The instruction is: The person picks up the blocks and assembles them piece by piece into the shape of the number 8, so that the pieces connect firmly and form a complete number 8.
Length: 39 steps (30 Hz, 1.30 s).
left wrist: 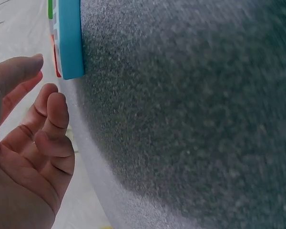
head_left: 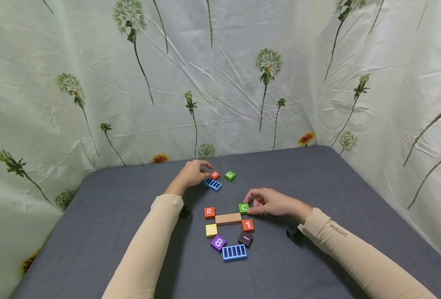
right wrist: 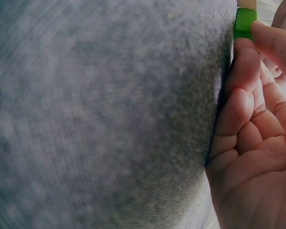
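In the head view my right hand [head_left: 274, 202] pinches a green block with a white C [head_left: 244, 208] by thumb and fingertip. That green block [right wrist: 245, 23] also shows beyond the fingertips in the right wrist view. Its left neighbour is a plain wooden bar [head_left: 228, 219], and an orange block with a 1 [head_left: 248, 225] lies just below. My left hand [head_left: 193, 173] reaches beside an orange block with a 0 [head_left: 215, 175] and a blue slotted block [head_left: 213, 184]. From the left wrist, my left hand [left wrist: 35, 133] has loosely bent fingers, apart from the blue block [left wrist: 70, 40].
A green block [head_left: 230, 176] lies right of the 0. Around the bar are an orange R block [head_left: 209, 213], a yellow block [head_left: 211, 230], a purple 8 block [head_left: 218, 243], a dark block [head_left: 245, 238] and another blue slotted block [head_left: 234, 252]. A flowered curtain [head_left: 227, 83] hangs behind.
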{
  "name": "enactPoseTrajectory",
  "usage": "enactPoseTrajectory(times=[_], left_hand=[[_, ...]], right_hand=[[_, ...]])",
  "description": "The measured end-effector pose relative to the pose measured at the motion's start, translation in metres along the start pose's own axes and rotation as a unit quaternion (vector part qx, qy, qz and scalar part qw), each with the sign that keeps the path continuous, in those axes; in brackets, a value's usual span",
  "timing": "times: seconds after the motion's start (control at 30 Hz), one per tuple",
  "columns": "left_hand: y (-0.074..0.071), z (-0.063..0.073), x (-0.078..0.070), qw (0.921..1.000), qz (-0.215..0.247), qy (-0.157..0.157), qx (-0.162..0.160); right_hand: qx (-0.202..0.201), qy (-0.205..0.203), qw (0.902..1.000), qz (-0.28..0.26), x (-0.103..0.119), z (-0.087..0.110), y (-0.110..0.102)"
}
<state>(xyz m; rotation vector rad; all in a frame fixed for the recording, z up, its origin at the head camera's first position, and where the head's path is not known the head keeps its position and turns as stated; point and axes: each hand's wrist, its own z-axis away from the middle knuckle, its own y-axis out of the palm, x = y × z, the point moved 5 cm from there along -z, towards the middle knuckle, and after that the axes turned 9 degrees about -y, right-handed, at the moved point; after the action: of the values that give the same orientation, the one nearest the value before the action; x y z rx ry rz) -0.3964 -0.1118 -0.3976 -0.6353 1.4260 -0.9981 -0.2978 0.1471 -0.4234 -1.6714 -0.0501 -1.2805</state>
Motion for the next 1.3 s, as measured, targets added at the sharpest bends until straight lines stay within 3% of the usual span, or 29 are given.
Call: enactPoseTrajectory(times=[0.23, 0.67, 1.03, 1.3], left_hand=[[0.007, -0.004, -0.003, 0.9993, -0.020, -0.028, 0.016], [0.009, -0.003, -0.008, 0.9982, -0.025, -0.053, -0.014], [0.001, -0.003, 0.008, 0.9956, -0.026, -0.085, -0.030], [-0.004, 0.001, 0.018, 0.9958, -0.021, -0.082, -0.034]], right_hand=[[-0.002, 0.005, 1.0000, -0.002, -0.001, 0.000, -0.001], [-0.004, -0.005, 1.0000, -0.005, 0.000, 0.001, -0.002], [-0.002, -0.003, 1.0000, -0.006, -0.002, 0.001, 0.000], [-0.003, -0.003, 1.0000, -0.005, -0.002, 0.001, 0.000]])
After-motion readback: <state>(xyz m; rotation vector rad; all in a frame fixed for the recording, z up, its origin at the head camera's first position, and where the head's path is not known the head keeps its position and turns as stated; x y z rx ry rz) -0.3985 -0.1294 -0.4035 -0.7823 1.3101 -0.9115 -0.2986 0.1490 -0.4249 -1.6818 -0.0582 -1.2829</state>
